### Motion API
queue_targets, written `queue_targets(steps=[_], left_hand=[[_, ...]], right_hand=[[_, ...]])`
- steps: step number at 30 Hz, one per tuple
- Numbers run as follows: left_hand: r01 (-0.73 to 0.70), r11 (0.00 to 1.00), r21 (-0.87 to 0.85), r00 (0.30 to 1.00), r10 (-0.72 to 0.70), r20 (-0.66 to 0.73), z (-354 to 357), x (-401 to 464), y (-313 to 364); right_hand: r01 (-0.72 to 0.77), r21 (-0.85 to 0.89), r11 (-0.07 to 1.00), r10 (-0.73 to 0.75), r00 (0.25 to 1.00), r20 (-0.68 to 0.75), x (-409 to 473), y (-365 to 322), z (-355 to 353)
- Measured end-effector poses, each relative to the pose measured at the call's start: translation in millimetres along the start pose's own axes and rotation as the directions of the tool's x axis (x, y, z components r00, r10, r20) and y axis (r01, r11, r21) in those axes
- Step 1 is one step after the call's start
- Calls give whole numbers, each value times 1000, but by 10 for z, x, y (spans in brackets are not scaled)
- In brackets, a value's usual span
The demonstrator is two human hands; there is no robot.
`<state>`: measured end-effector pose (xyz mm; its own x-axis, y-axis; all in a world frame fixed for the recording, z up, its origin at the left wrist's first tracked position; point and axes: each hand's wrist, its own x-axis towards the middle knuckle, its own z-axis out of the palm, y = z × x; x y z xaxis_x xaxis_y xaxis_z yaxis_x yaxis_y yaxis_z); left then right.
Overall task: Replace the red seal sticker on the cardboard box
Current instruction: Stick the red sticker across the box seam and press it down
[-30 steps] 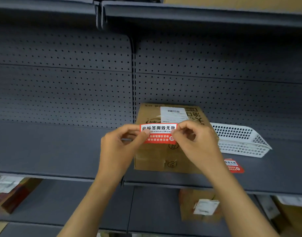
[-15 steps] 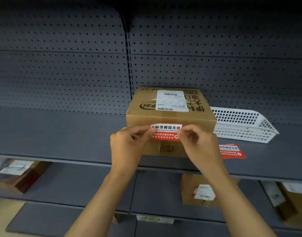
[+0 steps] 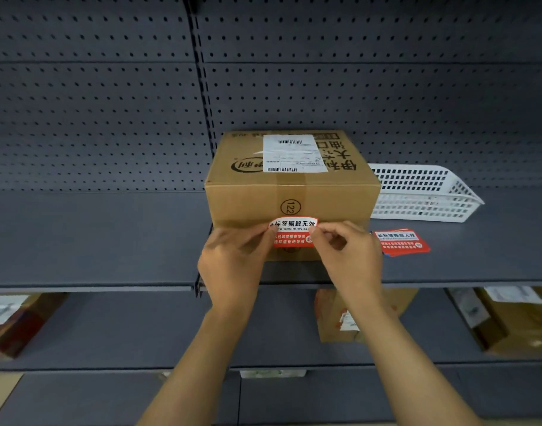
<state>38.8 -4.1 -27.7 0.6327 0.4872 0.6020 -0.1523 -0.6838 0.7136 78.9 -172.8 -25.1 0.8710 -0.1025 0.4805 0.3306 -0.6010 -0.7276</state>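
On the grey metal shelf (image 3: 110,235), just above centre of view, sits the cardboard box (image 3: 291,192), its front face turned toward the camera and its top carrying a white shipping label (image 3: 294,153) and dark printed characters. Low on that front face, at about 6 o'clock from the circled number printed there, is the red seal sticker (image 3: 292,232), white along its upper band and red below, with printed characters across both bands. Whether the sticker is pressed flat against the cardboard or held just off it cannot be told.

Both hands come up from the bottom edge of the view. The left hand (image 3: 235,259) pinches the sticker's left end between thumb and forefinger, the other fingers curled in toward the palm. The right hand (image 3: 349,256) pinches the sticker's right end the same way, thumb and fingertip closed on its edge, knuckles bent.

At 3 o'clock from the box, touching or nearly touching its right side, a white perforated plastic basket (image 3: 423,195) lies on the same shelf. Just in front of the basket, at about 4 o'clock from the box, a small stack of red stickers (image 3: 401,242) lies flat on the shelf surface, near the right hand. Behind everything runs a grey pegboard back wall (image 3: 386,96). On the lower shelf, at 6 o'clock and 4 o'clock, more cardboard parcels (image 3: 340,321) are partly visible.
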Motion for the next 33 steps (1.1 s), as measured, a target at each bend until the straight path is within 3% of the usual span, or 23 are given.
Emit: queue_targets(steps=[5, 9, 14, 23, 28, 33], left_hand=[[-121, 991, 64, 982, 129, -139, 88, -32, -80], [-39, 999, 34, 989, 43, -145, 153, -34, -161], [-13, 987, -159, 997, 2, -71, 205, -46, -228], [-50, 994, -97, 994, 40, -106, 345, -11, -249], [-57, 993, -104, 989, 42, -141, 422, 2, -236], [-67, 992, -111, 985, 47, -168, 486, -33, -211]], right_hand=[[25, -28, 999, -27, 998, -61, -44, 27, 61], [28, -33, 999, -30, 997, -67, -42, 20, 93], [26, -22, 999, -28, 996, -82, -24, 36, 128], [32, -110, 993, -58, 968, -242, 25, 74, 279], [126, 37, 991, -114, 963, -246, 40, 138, 248], [126, 126, 984, -94, 967, -235, 73, 231, 217]])
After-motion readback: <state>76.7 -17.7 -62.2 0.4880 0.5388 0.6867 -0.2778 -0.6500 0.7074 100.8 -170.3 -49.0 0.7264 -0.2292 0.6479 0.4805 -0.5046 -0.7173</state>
